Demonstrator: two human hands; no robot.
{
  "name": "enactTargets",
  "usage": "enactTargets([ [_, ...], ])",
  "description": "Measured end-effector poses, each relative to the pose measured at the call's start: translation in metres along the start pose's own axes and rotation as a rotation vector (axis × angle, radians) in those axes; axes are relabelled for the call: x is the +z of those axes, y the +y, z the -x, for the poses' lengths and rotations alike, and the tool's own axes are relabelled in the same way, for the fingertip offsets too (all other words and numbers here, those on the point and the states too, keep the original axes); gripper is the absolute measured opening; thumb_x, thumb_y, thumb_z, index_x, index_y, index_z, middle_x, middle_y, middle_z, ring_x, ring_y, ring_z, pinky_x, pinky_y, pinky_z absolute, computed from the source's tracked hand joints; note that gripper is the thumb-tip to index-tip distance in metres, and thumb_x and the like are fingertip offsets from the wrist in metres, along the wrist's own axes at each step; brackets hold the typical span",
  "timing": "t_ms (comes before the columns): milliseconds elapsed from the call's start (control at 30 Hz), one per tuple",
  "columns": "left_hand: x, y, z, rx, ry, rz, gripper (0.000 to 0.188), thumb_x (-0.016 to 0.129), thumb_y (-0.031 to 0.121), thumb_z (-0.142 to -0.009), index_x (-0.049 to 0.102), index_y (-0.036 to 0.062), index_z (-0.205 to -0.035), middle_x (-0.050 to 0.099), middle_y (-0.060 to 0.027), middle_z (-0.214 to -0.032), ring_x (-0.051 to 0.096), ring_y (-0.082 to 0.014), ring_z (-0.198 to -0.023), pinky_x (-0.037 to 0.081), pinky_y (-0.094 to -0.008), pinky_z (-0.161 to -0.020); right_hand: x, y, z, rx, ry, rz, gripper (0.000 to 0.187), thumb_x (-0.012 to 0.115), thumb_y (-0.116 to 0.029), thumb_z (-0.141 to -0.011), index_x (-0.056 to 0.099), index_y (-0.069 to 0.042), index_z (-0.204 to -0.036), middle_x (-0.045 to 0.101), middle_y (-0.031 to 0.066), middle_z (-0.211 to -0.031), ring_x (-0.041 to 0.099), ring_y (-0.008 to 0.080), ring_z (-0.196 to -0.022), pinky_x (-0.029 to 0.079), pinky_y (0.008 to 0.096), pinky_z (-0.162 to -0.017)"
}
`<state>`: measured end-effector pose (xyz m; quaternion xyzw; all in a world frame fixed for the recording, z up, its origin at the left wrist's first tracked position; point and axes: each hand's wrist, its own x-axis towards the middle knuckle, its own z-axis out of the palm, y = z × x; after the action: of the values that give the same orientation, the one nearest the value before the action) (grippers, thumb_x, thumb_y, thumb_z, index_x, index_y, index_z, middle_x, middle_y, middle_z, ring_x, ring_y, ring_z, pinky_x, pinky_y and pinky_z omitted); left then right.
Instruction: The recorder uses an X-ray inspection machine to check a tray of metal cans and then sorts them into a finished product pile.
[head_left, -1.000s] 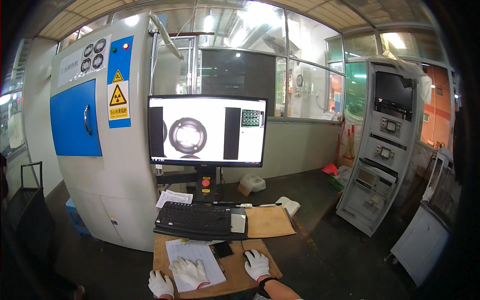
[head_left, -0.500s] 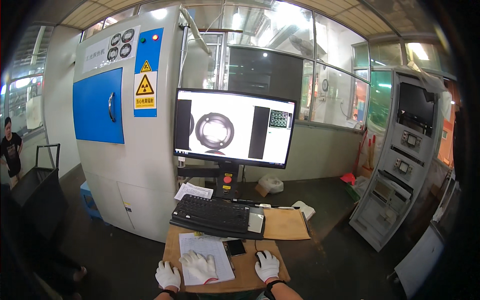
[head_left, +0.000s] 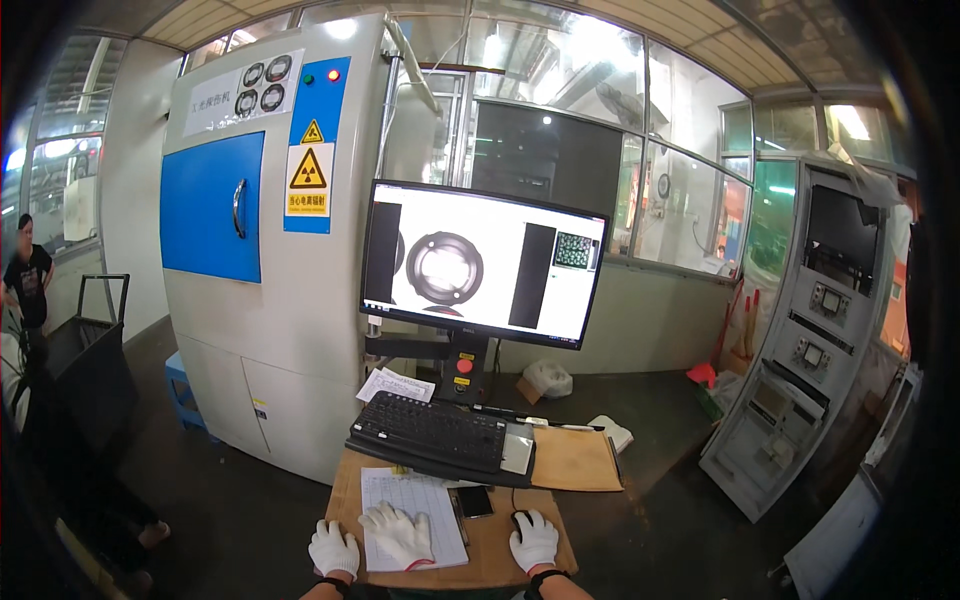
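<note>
From the head camera I look down on a small brown table [head_left: 490,556]. Its left edge runs beside the left hand [head_left: 333,551], and its right edge slants just outside the right hand [head_left: 535,543]. Between the hands lies a printed sheet [head_left: 446,545] with a loose white glove [head_left: 398,536] on it, so my sideways room there is a strip of brown wood between the sheet and the right hand. Ahead, the front edge of a black keyboard [head_left: 430,432] overhangs the table, with a tan folder [head_left: 576,460] to its right; a dark flat slab [head_left: 475,502], perhaps a phone, lies below them. Beyond stands a monitor [head_left: 485,262] showing a grey ring, and a tall cabinet [head_left: 310,330] bounds the left side. Past the table's right edge I see dark floor [head_left: 650,500].

As for grip, the right hand is gloved and palm down, its fingers curved over a black mouse [head_left: 520,519] near the table's right edge; a thin cord leads forward from it. The left hand, also gloved, rests palm down at the left edge, just beside the sheet; I cannot tell how far its fingers are bent or whether anything is under them.
</note>
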<state>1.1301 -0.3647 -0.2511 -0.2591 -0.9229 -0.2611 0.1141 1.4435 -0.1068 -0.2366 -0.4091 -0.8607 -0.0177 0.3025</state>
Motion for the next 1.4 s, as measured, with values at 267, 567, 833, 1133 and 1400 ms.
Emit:
enactTargets([
  [267, -0.002, 0.0, 0.001, 0.011, 0.018, 0.027, 0.037, 0.071, 0.03, -0.085, 0.064, 0.0104, -0.116, 0.058, -0.0146, -0.13, 0.062, -0.0357, -0.107, 0.05, -0.0502, -0.088, 0.003, 0.0, 0.0, -0.023, 0.038, 0.012, 0.043, 0.07, -0.029, -0.084, 0.068, -0.02, -0.126, 0.061, 0.0143, -0.133, 0.063, 0.0401, -0.104, 0.051, 0.0543, -0.09],
  [567, 0.004, -0.001, 0.001, 0.017, 0.029, 0.0, 0.039, 0.071, 0.031, -0.085, 0.064, 0.0109, -0.117, 0.058, -0.0143, -0.13, 0.062, -0.0355, -0.106, 0.05, -0.0501, -0.088, 0.002, 0.0, -0.001, -0.025, 0.046, 0.007, 0.043, 0.07, -0.028, -0.083, 0.068, -0.021, -0.125, 0.061, 0.0136, -0.132, 0.063, 0.0398, -0.103, 0.051, 0.0542, -0.089],
  [833, 0.002, 0.0, -0.001, -0.005, -0.01, 0.004, 0.039, 0.071, 0.031, -0.085, 0.064, 0.0107, -0.117, 0.057, -0.0141, -0.132, 0.062, -0.0351, -0.108, 0.05, -0.0494, -0.089, 0.0, 0.0, -0.001, -0.021, 0.033, 0.005, 0.042, 0.069, -0.029, -0.084, 0.067, -0.022, -0.126, 0.061, 0.0123, -0.132, 0.063, 0.0393, -0.102, 0.051, 0.0538, -0.089],
  [1133, 0.004, -0.003, 0.0, 0.009, -0.003, 0.012, 0.039, 0.071, 0.03, -0.085, 0.064, 0.0091, -0.117, 0.056, -0.0157, -0.133, 0.061, -0.036, -0.109, 0.05, -0.0495, -0.091, 0.004, 0.002, -0.001, 0.023, 0.042, 0.023, 0.047, 0.071, -0.031, -0.081, 0.064, -0.02, -0.126, 0.061, 0.0115, -0.129, 0.064, 0.0379, -0.096, 0.052, 0.0543, -0.084],
  [1400, -0.005, 0.003, 0.0, -0.007, -0.022, 0.012, 0.038, 0.07, 0.03, -0.086, 0.064, 0.0095, -0.118, 0.057, -0.0151, -0.133, 0.062, -0.0354, -0.111, 0.05, -0.0491, -0.092, 0.003, 0.003, -0.002, 0.018, 0.011, 0.01, 0.051, 0.072, -0.031, -0.08, 0.062, -0.018, -0.129, 0.062, 0.0127, -0.128, 0.064, 0.0391, -0.1, 0.052, 0.0545, -0.086],
])
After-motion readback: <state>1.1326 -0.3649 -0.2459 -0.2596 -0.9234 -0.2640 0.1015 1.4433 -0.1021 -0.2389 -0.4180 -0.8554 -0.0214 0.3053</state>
